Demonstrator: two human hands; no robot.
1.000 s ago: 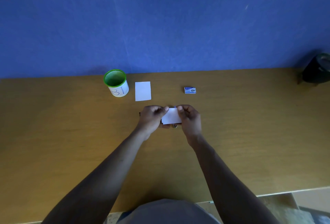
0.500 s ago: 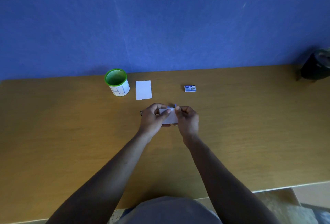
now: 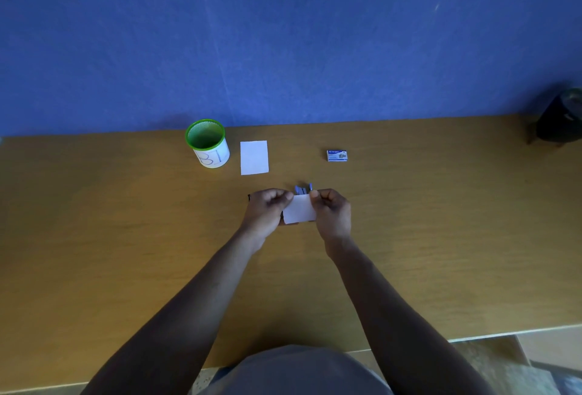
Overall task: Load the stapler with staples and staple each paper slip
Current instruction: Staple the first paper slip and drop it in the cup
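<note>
Wooden table (image 3: 126, 237), hands (image 3: 300, 209) pinching slip (image 3: 299, 210).

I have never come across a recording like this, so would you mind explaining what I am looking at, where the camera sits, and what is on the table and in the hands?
There is no machine here. A person works with two bare hands, and the single wide-angle camera is worn on their head, looking forward and down, which is why both forearms reach in from the bottom edge.

The left hand and the right hand each pinch a top corner of a small white paper slip held above the wooden table. Just behind the slip, part of a blue thing peeks out, probably the stapler, though most of it is hidden.

Further back lie a second white slip, flat on the table, a green-rimmed cup to its left, and a small blue and white box, likely the staples. A dark object sits at the far right edge.
</note>
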